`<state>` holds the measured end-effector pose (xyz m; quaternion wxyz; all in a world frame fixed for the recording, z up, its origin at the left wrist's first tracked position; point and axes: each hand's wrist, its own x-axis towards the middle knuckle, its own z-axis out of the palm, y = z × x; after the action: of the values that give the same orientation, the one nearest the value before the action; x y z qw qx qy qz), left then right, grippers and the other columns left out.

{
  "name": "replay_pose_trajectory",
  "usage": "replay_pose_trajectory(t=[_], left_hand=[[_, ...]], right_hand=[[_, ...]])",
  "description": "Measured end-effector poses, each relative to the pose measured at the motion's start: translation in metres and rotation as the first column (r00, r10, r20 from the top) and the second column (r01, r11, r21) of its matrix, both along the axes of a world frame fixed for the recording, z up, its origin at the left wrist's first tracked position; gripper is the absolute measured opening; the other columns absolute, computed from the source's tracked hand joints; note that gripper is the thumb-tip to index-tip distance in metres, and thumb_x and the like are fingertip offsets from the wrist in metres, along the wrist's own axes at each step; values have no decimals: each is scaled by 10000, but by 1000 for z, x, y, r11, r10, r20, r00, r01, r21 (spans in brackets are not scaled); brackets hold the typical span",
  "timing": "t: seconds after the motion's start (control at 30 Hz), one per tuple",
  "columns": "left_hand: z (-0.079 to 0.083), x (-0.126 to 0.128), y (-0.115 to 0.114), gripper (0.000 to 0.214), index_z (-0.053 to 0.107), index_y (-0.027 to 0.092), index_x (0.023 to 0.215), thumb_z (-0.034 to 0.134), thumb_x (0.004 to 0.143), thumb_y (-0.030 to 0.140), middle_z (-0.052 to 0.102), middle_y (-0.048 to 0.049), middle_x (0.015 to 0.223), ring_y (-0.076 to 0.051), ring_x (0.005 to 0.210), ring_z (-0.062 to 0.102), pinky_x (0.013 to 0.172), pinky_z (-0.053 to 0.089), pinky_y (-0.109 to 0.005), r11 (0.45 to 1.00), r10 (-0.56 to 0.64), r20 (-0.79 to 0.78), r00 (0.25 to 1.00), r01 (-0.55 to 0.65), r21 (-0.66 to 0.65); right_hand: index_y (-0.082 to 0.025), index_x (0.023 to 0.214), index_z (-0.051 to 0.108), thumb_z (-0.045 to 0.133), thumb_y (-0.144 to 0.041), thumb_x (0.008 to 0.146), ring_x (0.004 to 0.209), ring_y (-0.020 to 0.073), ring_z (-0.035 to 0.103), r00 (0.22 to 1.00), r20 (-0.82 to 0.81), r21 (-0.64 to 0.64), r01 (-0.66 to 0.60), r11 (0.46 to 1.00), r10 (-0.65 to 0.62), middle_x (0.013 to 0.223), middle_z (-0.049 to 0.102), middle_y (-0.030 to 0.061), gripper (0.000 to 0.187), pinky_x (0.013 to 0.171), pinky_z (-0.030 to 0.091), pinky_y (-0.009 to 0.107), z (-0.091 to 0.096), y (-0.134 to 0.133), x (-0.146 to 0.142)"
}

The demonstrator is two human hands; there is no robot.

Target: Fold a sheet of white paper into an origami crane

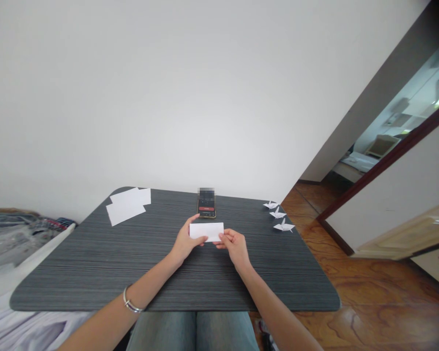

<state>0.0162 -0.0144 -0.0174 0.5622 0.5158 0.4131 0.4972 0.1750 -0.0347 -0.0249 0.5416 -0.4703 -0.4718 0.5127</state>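
The white paper strip (pixel 207 231), low centre of the frame, is pinched in both grips: left hand (pixel 185 241) at its left end, right hand (pixel 237 245) at its lower right corner, seemingly to keep it flat. The phone (pixel 207 210) sits closest, just above; loose sheets (pixel 126 212) lie left, three paper cranes (pixel 277 213) right, on the counter (pixel 95 273).

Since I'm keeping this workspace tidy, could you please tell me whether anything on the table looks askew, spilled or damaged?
Only mildly: the white paper sheets overlap at uneven angles at the table's far left. Nothing looks spilled or damaged.
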Motion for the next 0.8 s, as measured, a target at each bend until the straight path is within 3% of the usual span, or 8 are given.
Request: replay_pose_trajectory(t=[0.2, 0.47, 0.63, 0.8], left_hand=[[2, 0, 0, 711, 359, 180, 1207, 669, 571, 115, 524, -11, 807, -102, 594, 521, 483, 489, -221, 1000, 5, -27, 1000, -4, 16], [1, 0, 0, 637, 414, 172, 1156, 666, 571, 141, 542, -5, 801, -109, 600, 529, 508, 491, -236, 997, -31, -60, 998, 35, 63], [1, -1, 0, 399, 526, 131, 963, 664, 599, 217, 596, -26, 809, -157, 710, 566, 576, 498, -262, 998, -69, -20, 997, 69, 10], [0, -2, 1, 391, 520, 120, 961, 664, 610, 216, 623, -65, 911, -173, 789, 588, 659, 492, -276, 986, -153, 62, 986, 156, -52]], right_hand=[[-123, 750, 588, 629, -385, 657, 609, 203, 657, 1000, 1, -8, -10, 1000, 10, 608, 666, 37, 281, 515, 529, 257, 2, -1, 1], [-79, 829, 626, 678, -338, 600, 528, 170, 640, 995, 9, -109, -96, 989, 98, 601, 674, 74, 350, 475, 508, 228, 3, -1, -1], [-79, 828, 631, 677, -317, 606, 516, 158, 635, 998, -13, -104, -59, 993, 58, 595, 674, 74, 329, 471, 503, 215, 3, 0, 0], [-83, 814, 632, 677, -303, 609, 508, 153, 634, 999, -22, -109, -26, 994, 24, 594, 677, 70, 304, 463, 500, 207, 2, 0, 2]])
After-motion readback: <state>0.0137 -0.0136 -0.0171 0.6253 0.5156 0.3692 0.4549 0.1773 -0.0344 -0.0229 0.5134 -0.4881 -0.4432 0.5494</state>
